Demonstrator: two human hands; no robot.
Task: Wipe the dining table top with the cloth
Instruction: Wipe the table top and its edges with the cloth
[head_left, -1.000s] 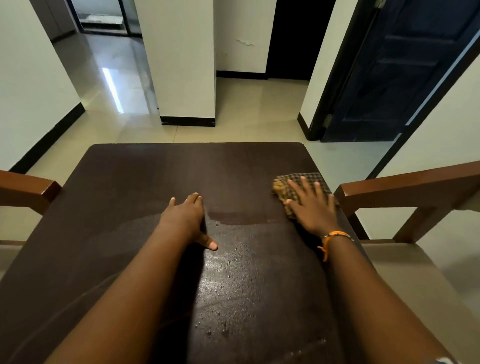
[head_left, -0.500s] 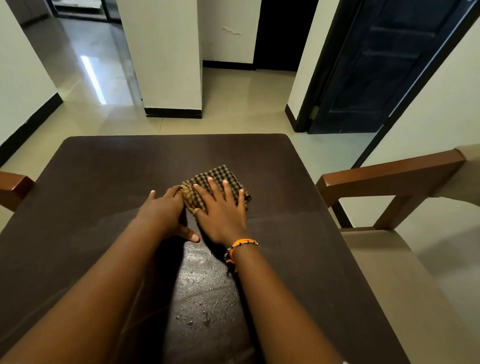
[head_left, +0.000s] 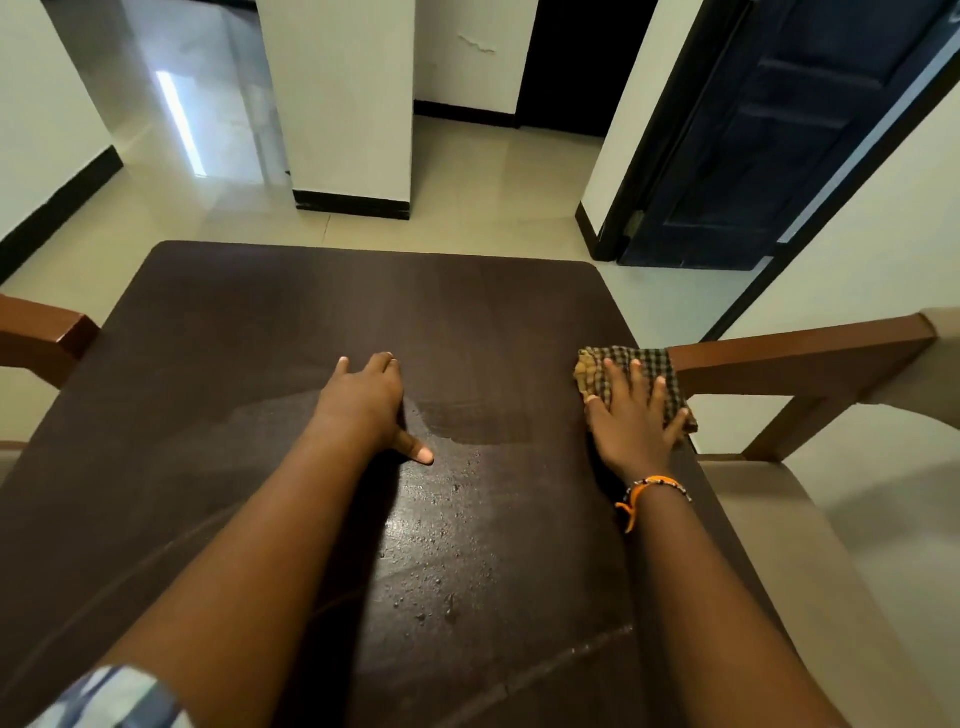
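The dark brown dining table top fills the lower middle of the head view. A checked brown and yellow cloth lies folded at the table's right edge. My right hand presses flat on the cloth with its fingers spread; an orange band is on that wrist. My left hand rests flat on the bare table near the middle, thumb pointing right. Between the two hands lies a darker wet streak, and water droplets glisten on the near part of the top.
A wooden chair with a beige seat stands right against the table's right edge, beside the cloth. Another wooden chair back shows at the left edge. Beyond the table are tiled floor, a white pillar and a dark blue door.
My right hand has slid the cloth from the table's middle, beside my left hand, out to the right edge. My left hand has stayed in place.
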